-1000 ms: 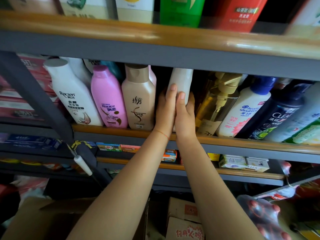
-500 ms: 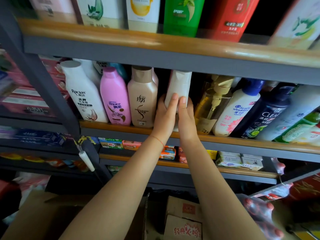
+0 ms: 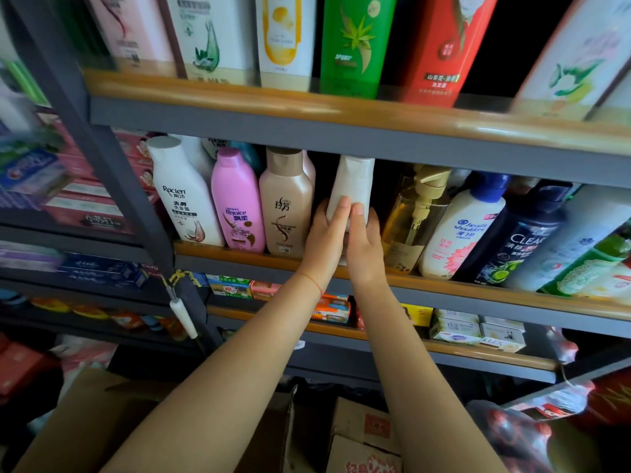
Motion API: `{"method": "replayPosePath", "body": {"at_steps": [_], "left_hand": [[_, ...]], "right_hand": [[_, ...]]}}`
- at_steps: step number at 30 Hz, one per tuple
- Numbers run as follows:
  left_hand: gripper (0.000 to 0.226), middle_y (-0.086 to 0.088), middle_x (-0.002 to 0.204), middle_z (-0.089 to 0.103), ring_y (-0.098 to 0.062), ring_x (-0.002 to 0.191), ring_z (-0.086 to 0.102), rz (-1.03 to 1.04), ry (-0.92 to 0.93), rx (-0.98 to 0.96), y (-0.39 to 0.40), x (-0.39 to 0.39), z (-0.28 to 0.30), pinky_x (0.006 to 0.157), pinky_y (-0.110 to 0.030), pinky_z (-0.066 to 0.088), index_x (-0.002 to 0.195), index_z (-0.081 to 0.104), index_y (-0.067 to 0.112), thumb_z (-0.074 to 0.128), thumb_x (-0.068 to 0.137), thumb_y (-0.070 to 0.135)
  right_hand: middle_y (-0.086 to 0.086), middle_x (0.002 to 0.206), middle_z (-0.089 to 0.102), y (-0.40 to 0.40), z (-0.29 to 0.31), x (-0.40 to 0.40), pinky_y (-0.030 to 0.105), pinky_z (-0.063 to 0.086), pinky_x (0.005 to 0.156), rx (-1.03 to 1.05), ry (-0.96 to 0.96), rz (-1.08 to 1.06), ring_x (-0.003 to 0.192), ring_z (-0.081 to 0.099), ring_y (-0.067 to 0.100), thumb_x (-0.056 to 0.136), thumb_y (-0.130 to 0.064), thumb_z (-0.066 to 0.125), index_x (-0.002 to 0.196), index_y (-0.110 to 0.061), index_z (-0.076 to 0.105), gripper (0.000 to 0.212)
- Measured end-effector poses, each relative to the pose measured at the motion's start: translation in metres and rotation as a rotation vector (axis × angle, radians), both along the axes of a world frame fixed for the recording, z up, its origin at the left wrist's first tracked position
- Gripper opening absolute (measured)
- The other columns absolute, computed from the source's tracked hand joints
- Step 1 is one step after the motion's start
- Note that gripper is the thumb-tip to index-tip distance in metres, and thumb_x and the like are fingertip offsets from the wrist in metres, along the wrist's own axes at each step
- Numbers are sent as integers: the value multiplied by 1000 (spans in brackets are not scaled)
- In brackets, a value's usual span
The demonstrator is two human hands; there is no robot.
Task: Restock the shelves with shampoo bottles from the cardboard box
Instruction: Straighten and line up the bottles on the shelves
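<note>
A white shampoo bottle (image 3: 353, 180) stands upright on the middle shelf (image 3: 478, 295), in the gap between a beige bottle (image 3: 286, 203) and an amber pump bottle (image 3: 415, 216). My left hand (image 3: 326, 238) wraps its left side and my right hand (image 3: 363, 247) its right side, fingers pressed against its lower half. Both hands hide the bottle's base. A brown cardboard box (image 3: 85, 425) sits at the bottom left, under my left forearm.
The shelf row also holds a white Raclen bottle (image 3: 184, 196), a pink Rejoice bottle (image 3: 237, 203), a Head & Shoulders bottle (image 3: 464, 230) and a dark Clear bottle (image 3: 519, 240). Tall bottles fill the upper shelf (image 3: 307, 110). Soap boxes (image 3: 478, 332) sit lower. A grey upright post (image 3: 112, 172) stands left.
The view has tilted upward, so the shelves and bottles sit lower in frame. Both hands stay clasped on the white bottle in the same gap.
</note>
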State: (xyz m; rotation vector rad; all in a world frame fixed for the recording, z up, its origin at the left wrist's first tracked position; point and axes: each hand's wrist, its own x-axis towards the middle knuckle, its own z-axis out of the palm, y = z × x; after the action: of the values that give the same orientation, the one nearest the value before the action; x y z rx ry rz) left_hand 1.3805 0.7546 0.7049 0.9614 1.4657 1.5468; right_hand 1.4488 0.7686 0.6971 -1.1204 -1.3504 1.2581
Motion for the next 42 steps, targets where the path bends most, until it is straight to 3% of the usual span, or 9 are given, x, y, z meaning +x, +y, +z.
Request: {"method": "replayPosePath", "body": {"at_steps": [5,9,14,19,23,27,33,39,42], "left_hand": [[31,9,118,67,1,106,63,-37,67,-42,-27,-7,-1,90,-19,50,130,58,25,52,100,33],[19,7,96,74,-1,94,67,120,107,1,-59,-30,3,87,-21,52,101,73,18,57,95,11],[20,-4,81,75,-26,86,71,406,80,-1,-84,-102,-1,87,-49,57,77,75,23,60,86,14],[14,4,102,67,-11,93,64,514,202,-30,-100,-176,-19,89,-41,55,101,67,24,60,90,20],[56,6,131,56,-12,119,57,356,359,-37,-93,-211,-36,100,-44,51,136,47,32,57,82,46],[77,7,150,44,-12,136,45,192,211,27,-83,-218,-34,113,-46,40,154,22,34,55,85,45],[80,0,142,55,-22,128,55,154,28,-49,-58,-234,-27,106,-51,45,149,32,32,53,79,65],[60,0,130,60,-19,116,58,167,21,-100,-76,-225,-9,101,-35,46,149,35,14,54,94,29],[39,-1,122,66,-20,111,62,120,147,-153,-99,-225,-7,94,-34,49,131,55,16,55,92,20]], "right_hand": [[-3,129,57,-44,-6,5,16,48,94,73,88,-167,117,55,3,102,-24,49,139,-16,48,38],[-2,110,57,-63,-3,-12,10,44,80,143,135,-340,100,55,2,96,-5,50,116,-13,58,22],[-1,82,64,-67,-2,-63,13,43,62,150,16,-35,67,54,-1,94,-1,48,94,-13,66,22],[0,103,61,-74,-17,-125,31,52,69,444,-364,116,78,59,14,94,-8,53,127,-19,61,36],[3,120,59,-78,-14,-156,35,50,62,492,-693,205,84,62,23,97,-18,50,151,-36,30,61],[1,85,63,-81,-6,-178,26,39,52,369,-628,181,65,57,14,96,-17,51,154,-31,22,67],[-10,60,51,-86,-13,-199,20,38,54,89,-417,165,48,45,1,99,-16,51,156,-24,22,64],[-6,66,57,-97,-15,-200,20,41,52,163,-472,92,57,53,7,97,-10,52,142,-19,43,47],[-11,75,57,-94,-10,-199,19,42,54,256,-508,17,64,56,5,97,-14,56,130,-18,50,33]]}}
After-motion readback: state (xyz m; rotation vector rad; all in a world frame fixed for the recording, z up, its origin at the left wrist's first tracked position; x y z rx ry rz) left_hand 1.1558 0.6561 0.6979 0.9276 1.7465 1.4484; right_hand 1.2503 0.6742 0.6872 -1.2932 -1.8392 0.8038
